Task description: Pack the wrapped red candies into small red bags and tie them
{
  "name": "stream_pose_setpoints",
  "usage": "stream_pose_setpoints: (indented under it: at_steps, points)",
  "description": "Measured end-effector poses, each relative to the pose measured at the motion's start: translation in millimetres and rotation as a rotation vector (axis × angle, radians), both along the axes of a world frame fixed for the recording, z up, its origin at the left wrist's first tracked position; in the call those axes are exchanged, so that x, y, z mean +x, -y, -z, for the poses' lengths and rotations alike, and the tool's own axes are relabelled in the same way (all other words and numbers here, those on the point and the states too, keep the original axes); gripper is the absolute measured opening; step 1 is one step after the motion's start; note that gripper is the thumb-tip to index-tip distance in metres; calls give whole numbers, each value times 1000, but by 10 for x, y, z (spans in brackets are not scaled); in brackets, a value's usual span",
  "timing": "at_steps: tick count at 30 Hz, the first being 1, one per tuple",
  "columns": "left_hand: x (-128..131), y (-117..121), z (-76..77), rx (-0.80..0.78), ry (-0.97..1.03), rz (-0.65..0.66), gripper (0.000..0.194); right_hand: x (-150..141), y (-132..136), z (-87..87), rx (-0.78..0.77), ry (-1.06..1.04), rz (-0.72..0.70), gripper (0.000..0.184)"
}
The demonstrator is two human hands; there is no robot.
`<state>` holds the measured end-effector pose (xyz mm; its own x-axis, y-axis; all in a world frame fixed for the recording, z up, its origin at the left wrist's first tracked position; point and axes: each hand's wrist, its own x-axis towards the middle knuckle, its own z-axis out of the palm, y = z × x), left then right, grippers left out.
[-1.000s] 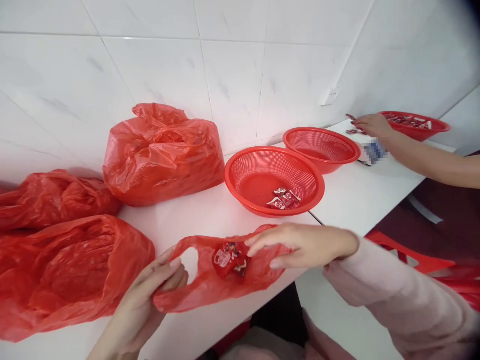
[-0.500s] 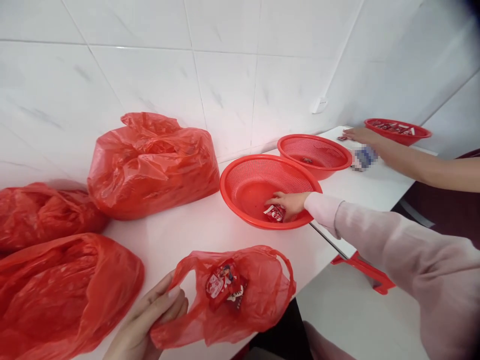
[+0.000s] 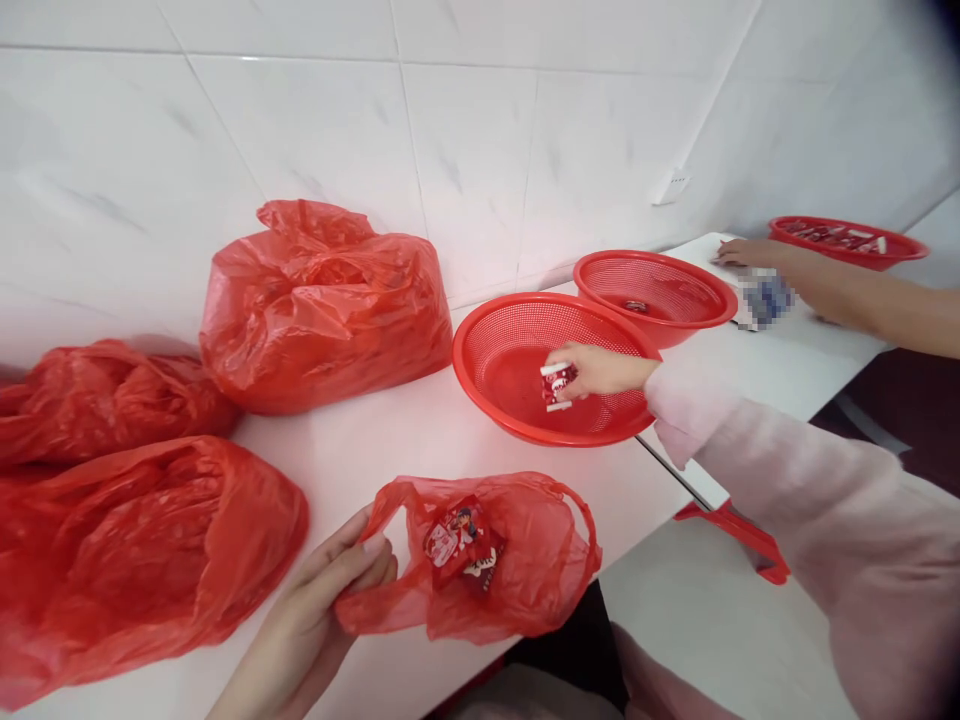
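Observation:
My left hand (image 3: 330, 585) is closed on one handle of a small red plastic bag (image 3: 536, 560) at the table's front edge. Its mouth gapes, and red printed packets (image 3: 457, 545) lie inside. Over the nearer red colander basket (image 3: 487, 365), my right hand (image 3: 592, 372) is closed on small red-and-white packets (image 3: 559, 385). How many packets it holds I cannot tell. Part of the basket's floor is hidden behind that hand.
Large red plastic bags (image 3: 322, 310) stand on the left of the white table (image 3: 375, 430). A second colander (image 3: 652, 290) touches the nearer one. Farther right, a co-worker's hand (image 3: 739, 253) rests near another basket (image 3: 847, 240) with several packets. A wall socket (image 3: 673, 187) sits behind.
My right hand went from the small bag to the nearer colander, gripped the packets there and lifted them slightly. My left hand kept holding the bag handle. A small item appeared in the second colander.

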<state>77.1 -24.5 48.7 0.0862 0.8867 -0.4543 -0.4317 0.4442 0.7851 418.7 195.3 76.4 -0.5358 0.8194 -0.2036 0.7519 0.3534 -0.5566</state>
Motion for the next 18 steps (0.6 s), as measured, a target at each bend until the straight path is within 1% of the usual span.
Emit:
stream_pose_setpoints:
  at_steps: [1, 2, 3, 4, 5, 6, 7, 9, 11, 12, 14, 15, 18]
  points:
    - [-2, 3, -7, 11, 3, 6, 26, -78, 140, -131, -44, -153, 10, 26]
    - [-4, 5, -10, 22, 7, 18, 26, -182, 314, -238, -121, -331, -5, 29]
    - [-6, 7, -10, 31, 12, 32, 26, -314, 510, -306, -198, -476, -56, 31]
    - [-5, 9, -10, 38, 16, 46, 25, -468, 716, -326, -268, -577, -140, 32]
    - [-4, 13, -10, 45, 19, 58, 23, -637, 915, -296, -334, -610, -231, 33]
    - [-3, 20, -13, 51, 21, 67, 21, -810, 1092, -220, -345, -592, -282, 33]
    - [-4, 30, -20, 58, 20, 73, 19, -974, 1236, -112, -301, -536, -308, 36]
    - [-25, 65, -51, 71, 0, 93, 17, -1228, 1405, 136, -40, -359, -310, 39]
    - [-85, 117, -103, 81, -55, 111, 18, -1328, 1441, 322, 239, -153, -307, 50]
    - [-134, 145, -135, 83, -104, 113, 19, -1316, 1428, 371, 353, -55, -311, 55]
    - [-264, 201, -200, 83, -258, 109, 24, -1195, 1387, 393, 519, 117, -328, 56]
    - [-341, 226, -232, 87, -372, 115, 25, -1102, 1372, 379, 576, 191, -355, 51]
    - [-585, 284, -316, 129, -758, 164, 27, -803, 1375, 293, 665, 334, -465, 22]
